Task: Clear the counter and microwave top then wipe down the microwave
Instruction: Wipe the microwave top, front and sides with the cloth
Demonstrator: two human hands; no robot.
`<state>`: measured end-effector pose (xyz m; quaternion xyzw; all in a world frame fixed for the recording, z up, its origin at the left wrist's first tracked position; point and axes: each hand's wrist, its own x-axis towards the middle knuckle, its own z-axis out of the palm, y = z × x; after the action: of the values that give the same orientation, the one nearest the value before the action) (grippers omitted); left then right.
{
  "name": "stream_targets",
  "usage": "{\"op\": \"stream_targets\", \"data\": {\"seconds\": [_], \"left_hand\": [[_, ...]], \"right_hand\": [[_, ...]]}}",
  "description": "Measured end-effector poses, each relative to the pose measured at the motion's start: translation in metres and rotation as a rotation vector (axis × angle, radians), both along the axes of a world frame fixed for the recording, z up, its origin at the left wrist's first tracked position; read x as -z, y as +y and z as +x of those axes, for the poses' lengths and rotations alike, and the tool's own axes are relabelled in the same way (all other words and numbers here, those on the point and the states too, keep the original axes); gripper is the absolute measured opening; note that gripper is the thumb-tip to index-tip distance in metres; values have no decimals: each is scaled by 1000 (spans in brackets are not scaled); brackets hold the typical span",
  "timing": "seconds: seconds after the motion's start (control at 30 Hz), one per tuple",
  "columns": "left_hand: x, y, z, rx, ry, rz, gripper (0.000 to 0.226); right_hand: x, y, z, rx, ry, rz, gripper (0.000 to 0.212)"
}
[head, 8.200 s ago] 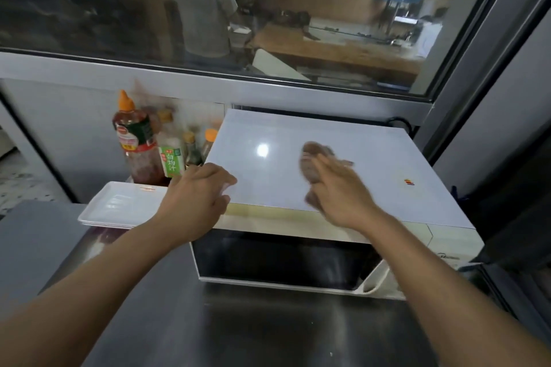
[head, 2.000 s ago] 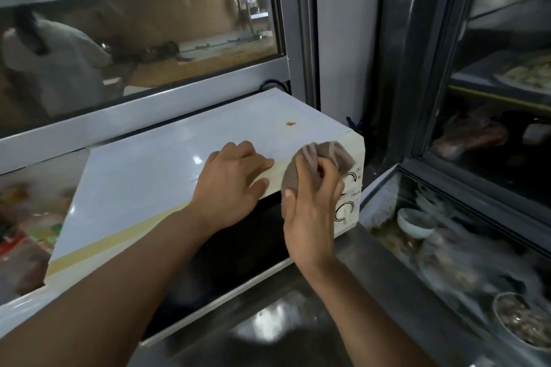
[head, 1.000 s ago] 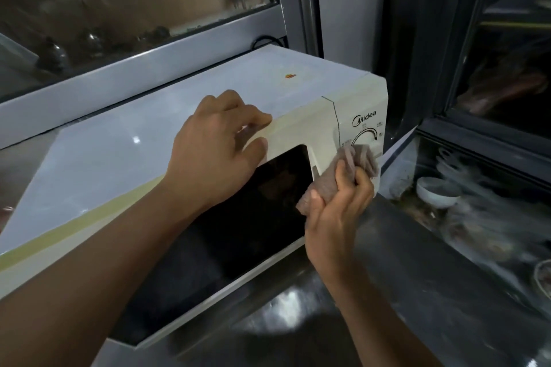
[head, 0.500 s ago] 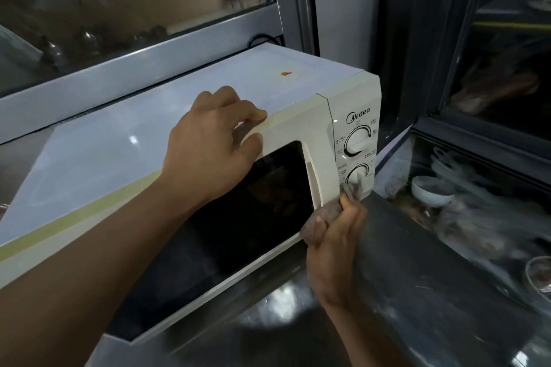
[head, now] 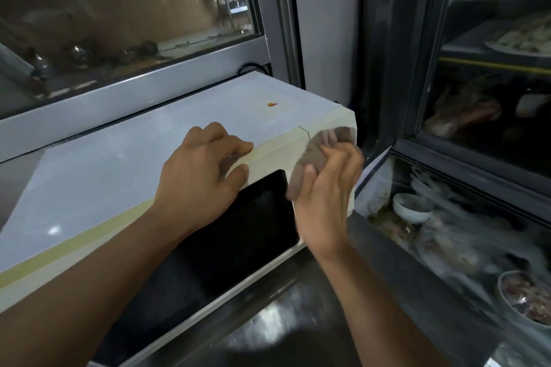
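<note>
- Microwave (head: 125, 176) is sitting on the dark steel tabletop (head: 286, 328), with nothing lying on its white top except a small orange sticker (head: 272, 104).
- Left hand (head: 196, 185) is bracing the top front edge, its fingers (head: 235, 147) curled over the rim above the dark door (head: 238, 232).
- Right hand (head: 325, 202) is pressing a brownish cloth (head: 313, 155) against the front right corner, where the control panel is hidden, its fingers clamped on the bunched cloth.
- Risk, as a guess: hard rubbing over the hidden knobs could be turning one, and an unbraced push might be sliding the microwave on the slick steel.
- Beside the tabletop, behind glass, a small white bowl (head: 410, 207) is standing, contents unclear; a dish (head: 527, 299) at lower right is holding some reddish-brown food, blurred.
</note>
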<state>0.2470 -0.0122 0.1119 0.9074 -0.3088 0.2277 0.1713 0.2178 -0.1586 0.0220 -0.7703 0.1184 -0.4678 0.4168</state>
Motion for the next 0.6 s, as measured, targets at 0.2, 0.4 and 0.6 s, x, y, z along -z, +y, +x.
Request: {"op": "stream_targets", "data": {"seconds": [0.2,0.4,0.6], "left_hand": [[2,0,2,2,-34,16,41],[2,0,2,-11,-19,6,41],[2,1,3,1,-24,8,43]], "right_hand": [[0,-65,19,69,127,75,28],[4,-51,14,110,171,83,29],[14,-65,12,-14,126,-137,27]]}}
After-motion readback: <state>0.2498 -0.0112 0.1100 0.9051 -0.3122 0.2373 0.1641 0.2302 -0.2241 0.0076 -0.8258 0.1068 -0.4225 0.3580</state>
